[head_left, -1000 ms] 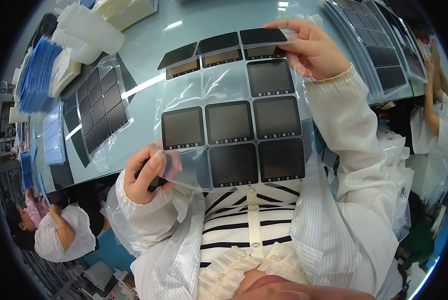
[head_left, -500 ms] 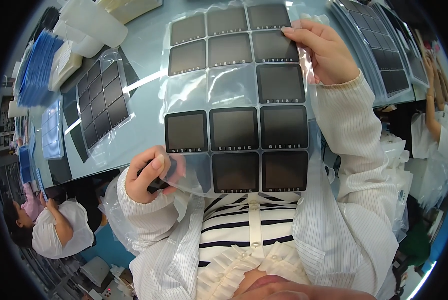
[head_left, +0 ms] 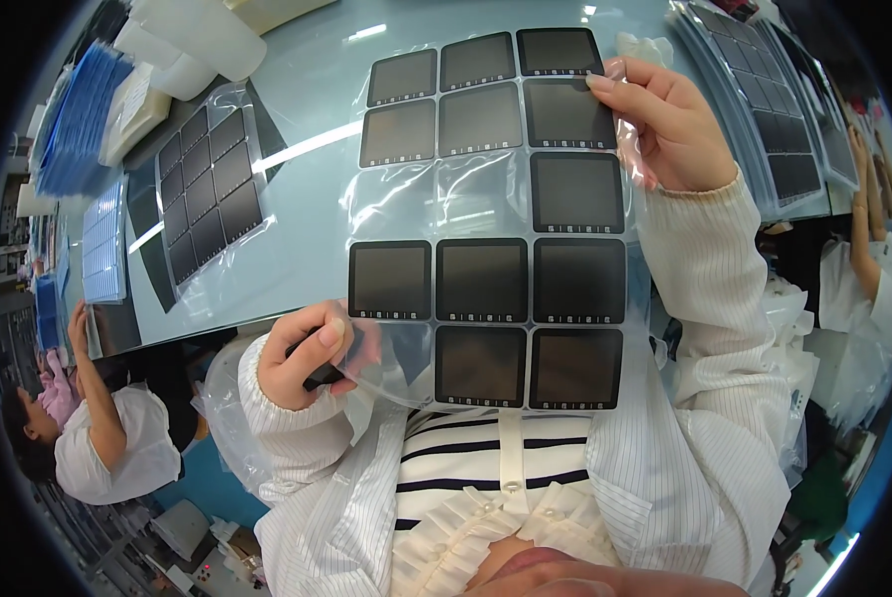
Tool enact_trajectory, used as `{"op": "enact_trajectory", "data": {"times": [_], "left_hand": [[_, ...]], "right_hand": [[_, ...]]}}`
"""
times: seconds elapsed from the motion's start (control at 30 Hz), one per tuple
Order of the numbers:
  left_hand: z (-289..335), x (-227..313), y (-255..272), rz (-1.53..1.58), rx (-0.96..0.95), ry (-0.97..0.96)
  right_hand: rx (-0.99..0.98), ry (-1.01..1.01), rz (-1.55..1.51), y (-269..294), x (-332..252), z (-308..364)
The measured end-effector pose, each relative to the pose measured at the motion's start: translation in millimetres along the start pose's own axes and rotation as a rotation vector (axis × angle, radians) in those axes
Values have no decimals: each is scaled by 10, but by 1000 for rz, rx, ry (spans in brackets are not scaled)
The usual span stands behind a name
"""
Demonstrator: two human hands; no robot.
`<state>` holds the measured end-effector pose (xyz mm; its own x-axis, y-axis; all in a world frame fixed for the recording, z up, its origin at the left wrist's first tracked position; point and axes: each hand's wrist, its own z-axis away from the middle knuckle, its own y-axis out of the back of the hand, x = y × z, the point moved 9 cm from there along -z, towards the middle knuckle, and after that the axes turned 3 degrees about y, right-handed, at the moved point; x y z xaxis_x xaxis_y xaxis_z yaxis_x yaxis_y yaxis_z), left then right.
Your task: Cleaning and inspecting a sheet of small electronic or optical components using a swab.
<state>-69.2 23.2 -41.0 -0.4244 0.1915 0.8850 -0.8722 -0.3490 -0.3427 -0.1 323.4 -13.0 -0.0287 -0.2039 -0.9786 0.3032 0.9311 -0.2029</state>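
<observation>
A clear plastic pocket sheet (head_left: 386,204) hangs in front of me, three pockets wide. Most pockets hold dark, black-edged rectangular panels (head_left: 481,279); two pockets in the middle row and the lower left one hold none. With thumb and fingers, my right hand (head_left: 677,124) pinches the sheet's upper right edge beside a panel. My left hand (head_left: 302,358) is closed at the lower left corner, gripping the film there. A dark piece, mostly hidden by the fingers, also shows in that hand; its kind I cannot make out.
Another filled pocket sheet (head_left: 207,184) lies on the table (head_left: 297,229) at left. Blue sheets (head_left: 83,119) and white plastic containers (head_left: 202,35) stand at far left. A stack of filled sheets (head_left: 755,95) lies at far right. Co-workers sit on both sides, one at left (head_left: 117,438).
The pocket sheet and both hands have shifted slightly right and down, with both grips kept. The co-worker at left has raised an arm toward the table edge.
</observation>
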Motion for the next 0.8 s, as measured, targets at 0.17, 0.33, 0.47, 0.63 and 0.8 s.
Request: {"op": "enact_trajectory", "data": {"times": [0.17,0.33,0.47,0.63,0.8], "left_hand": [[5,34,-55,-66,-17,-15],[37,56,-106,-118,2,-19],[52,69,-123,-182,-12,-51],[52,88,-131,-158,-1,-62],[30,55,-94,-142,17,-6]], "right_hand": [[54,-20,38,-6,-19,24],[45,7,60,80,59,22],[-149,-55,-60,-4,33,48],[58,-6,113,119,77,4],[83,-31,97,153,138,-26]]}}
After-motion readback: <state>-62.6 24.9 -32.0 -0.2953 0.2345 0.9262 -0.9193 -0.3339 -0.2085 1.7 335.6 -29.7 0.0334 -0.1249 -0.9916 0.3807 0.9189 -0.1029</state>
